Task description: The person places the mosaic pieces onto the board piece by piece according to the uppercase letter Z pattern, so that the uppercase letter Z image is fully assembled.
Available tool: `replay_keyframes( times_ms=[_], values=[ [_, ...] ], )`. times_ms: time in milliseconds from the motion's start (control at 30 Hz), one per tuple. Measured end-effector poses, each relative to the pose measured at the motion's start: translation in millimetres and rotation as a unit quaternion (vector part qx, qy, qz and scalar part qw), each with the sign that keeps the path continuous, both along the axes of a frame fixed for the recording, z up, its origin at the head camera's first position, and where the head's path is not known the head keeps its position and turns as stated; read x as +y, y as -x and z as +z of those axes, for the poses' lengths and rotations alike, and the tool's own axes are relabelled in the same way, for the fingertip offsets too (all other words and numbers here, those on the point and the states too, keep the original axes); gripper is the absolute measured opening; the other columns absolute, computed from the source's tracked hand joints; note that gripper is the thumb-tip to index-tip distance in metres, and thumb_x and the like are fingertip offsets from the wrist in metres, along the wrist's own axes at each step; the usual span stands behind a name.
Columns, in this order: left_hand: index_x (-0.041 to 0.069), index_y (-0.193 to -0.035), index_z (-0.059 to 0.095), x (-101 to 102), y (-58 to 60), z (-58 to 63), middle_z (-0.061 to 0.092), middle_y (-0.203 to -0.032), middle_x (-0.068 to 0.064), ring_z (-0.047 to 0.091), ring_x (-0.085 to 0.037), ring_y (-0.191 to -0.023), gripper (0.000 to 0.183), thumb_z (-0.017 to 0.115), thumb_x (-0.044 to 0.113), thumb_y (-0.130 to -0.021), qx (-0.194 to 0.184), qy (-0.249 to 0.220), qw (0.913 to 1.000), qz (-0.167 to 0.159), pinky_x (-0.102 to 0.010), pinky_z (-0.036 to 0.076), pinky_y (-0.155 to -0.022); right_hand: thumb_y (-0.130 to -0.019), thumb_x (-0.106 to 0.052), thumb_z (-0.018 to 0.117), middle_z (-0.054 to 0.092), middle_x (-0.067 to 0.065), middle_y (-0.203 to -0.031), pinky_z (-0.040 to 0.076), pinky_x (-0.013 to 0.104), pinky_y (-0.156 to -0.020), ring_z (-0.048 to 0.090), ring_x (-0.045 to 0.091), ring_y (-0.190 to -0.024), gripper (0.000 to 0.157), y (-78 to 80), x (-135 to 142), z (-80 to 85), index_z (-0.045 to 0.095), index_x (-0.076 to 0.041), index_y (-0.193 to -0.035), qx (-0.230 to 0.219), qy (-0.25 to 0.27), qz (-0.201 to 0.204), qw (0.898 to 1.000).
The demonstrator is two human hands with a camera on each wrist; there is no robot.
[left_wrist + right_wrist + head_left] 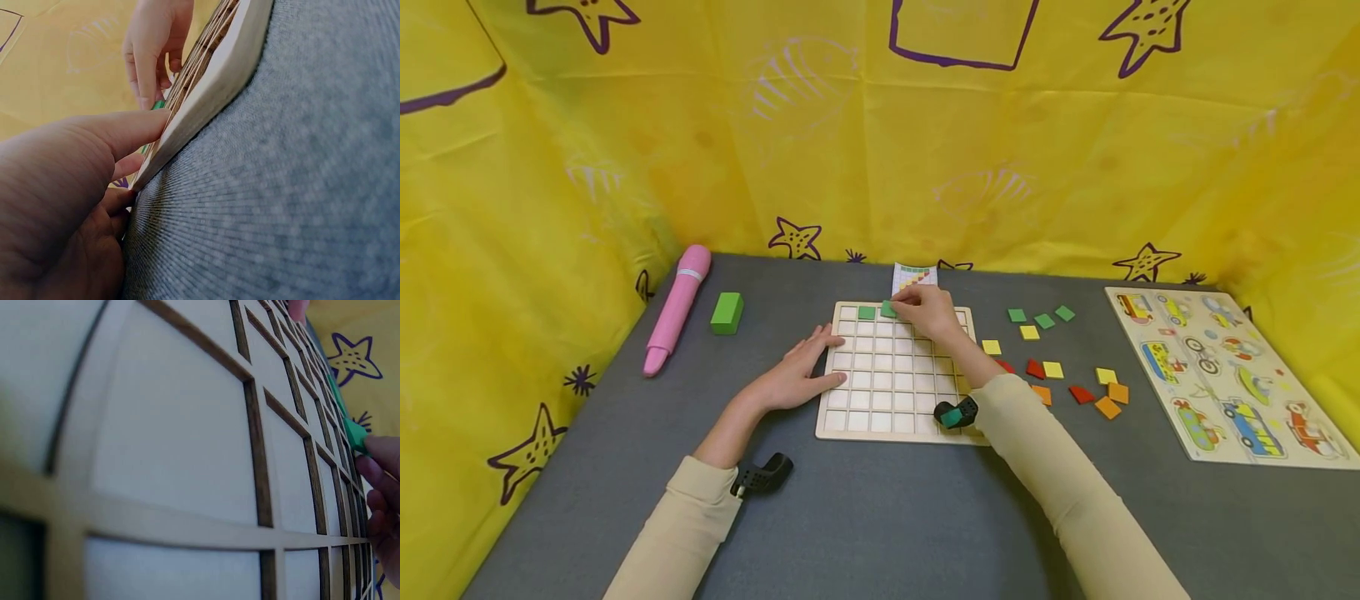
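Observation:
A wooden grid board (883,437) with square cells lies on the dark table. My right hand (927,310) pinches a green square tile (887,309) at the board's top row. In the right wrist view that tile (355,434) is tilted between thumb and finger at the cells. Another green tile (867,312) sits in the top row just to its left. My left hand (793,372) rests against the board's left edge, fingers fairly straight; in the left wrist view its thumb (140,130) touches the board's rim. A small printed pattern card (914,276) lies behind the board, partly covered by my right hand.
Loose green (1017,315), yellow (1052,369), red (1081,394) and orange tiles (1107,407) lie right of the board. A picture puzzle board (1180,450) is at far right. To the left are a green block (727,313) and a pink wand-shaped object (677,308). Yellow cloth (880,167) hangs behind.

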State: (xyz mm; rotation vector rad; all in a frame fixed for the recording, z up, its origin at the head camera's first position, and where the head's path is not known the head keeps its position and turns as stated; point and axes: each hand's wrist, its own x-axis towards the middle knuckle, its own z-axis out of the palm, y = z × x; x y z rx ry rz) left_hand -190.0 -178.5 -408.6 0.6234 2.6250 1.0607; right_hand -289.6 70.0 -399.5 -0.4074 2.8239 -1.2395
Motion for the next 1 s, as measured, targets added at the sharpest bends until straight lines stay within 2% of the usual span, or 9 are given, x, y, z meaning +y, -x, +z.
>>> replay_keyframes(
  times_ms=[300, 433, 600, 667, 800, 867, 1000],
  values=[
    [0.0, -0.145, 0.037, 0.9, -1.2, 0.5, 0.009, -0.16, -0.022, 0.001, -0.034, -0.148, 0.061, 0.061, 0.027, -0.097, 0.0, 0.002, 1.0, 0.001, -0.053, 0.005, -0.116, -0.094, -0.021, 0.068, 0.071, 0.007, -0.1, 0.049, 0.036, -0.082, 0.063, 0.022, -0.092, 0.018, 0.0, -5.0, -5.5, 0.077, -0.01, -0.105, 0.023, -0.016, 0.023, 0.999],
    [0.0, -0.146, 0.037, 1.3, -0.6, -1.0, 0.01, -0.16, -0.022, 0.002, -0.033, -0.148, 0.061, 0.061, 0.027, -0.097, 0.006, 0.002, 1.0, 0.003, -0.053, 0.005, -0.116, -0.093, -0.018, 0.068, 0.071, 0.009, -0.104, 0.051, 0.037, -0.082, 0.063, 0.024, -0.096, 0.018, -0.9, -4.3, -5.8, 0.078, -0.009, -0.105, 0.049, -0.033, 0.034, 0.998],
    [0.001, -0.145, 0.038, 0.4, 0.1, -2.4, 0.009, -0.16, -0.022, 0.001, -0.033, -0.148, 0.06, 0.061, 0.028, -0.096, 0.006, -0.002, 1.0, 0.005, -0.054, 0.005, -0.116, -0.092, -0.015, 0.069, 0.072, 0.011, -0.105, 0.046, 0.038, -0.098, 0.06, 0.027, -0.113, 0.017, -0.1, -4.0, -5.2, 0.077, -0.007, -0.106, 0.077, -0.051, 0.063, 0.994],
    [0.001, -0.145, 0.038, 0.4, 0.2, -2.5, 0.009, -0.16, -0.022, 0.001, -0.033, -0.148, 0.06, 0.061, 0.028, -0.096, 0.006, -0.003, 1.0, 0.005, -0.054, 0.005, -0.116, -0.092, -0.015, 0.069, 0.071, 0.011, -0.107, 0.045, 0.039, -0.098, 0.059, 0.028, -0.115, 0.018, -0.4, -3.7, -3.7, 0.077, -0.008, -0.107, 0.065, -0.049, 0.063, 0.995],
    [0.001, -0.145, 0.038, 1.4, 0.1, -2.1, 0.009, -0.16, -0.021, 0.001, -0.033, -0.148, 0.06, 0.061, 0.027, -0.096, 0.004, -0.005, 1.0, 0.003, -0.053, 0.005, -0.116, -0.095, -0.017, 0.065, 0.07, 0.01, -0.111, 0.05, 0.038, -0.086, 0.062, 0.026, -0.102, 0.021, -2.5, 0.9, -1.0, 0.075, -0.009, -0.112, 0.028, -0.034, 0.063, 0.997],
    [0.001, -0.145, 0.038, 1.4, 0.1, -2.0, 0.009, -0.16, -0.021, 0.001, -0.033, -0.148, 0.06, 0.061, 0.027, -0.096, 0.005, -0.005, 1.0, 0.003, -0.053, 0.005, -0.116, -0.097, -0.018, 0.062, 0.069, 0.01, -0.114, 0.05, 0.038, -0.084, 0.063, 0.025, -0.101, 0.023, -4.2, 4.9, 0.0, 0.074, -0.009, -0.115, 0.014, -0.02, 0.063, 0.998],
    [0.001, -0.145, 0.038, 1.2, -0.3, -1.7, 0.009, -0.16, -0.022, 0.001, -0.033, -0.148, 0.06, 0.062, 0.027, -0.096, 0.005, -0.006, 1.0, 0.003, -0.053, 0.004, -0.116, -0.099, -0.02, 0.059, 0.069, 0.008, -0.114, 0.049, 0.038, -0.081, 0.062, 0.023, -0.097, 0.024, -6.8, 16.7, 2.3, 0.072, -0.012, -0.118, -0.007, 0.013, 0.044, 0.999]
  ],
)
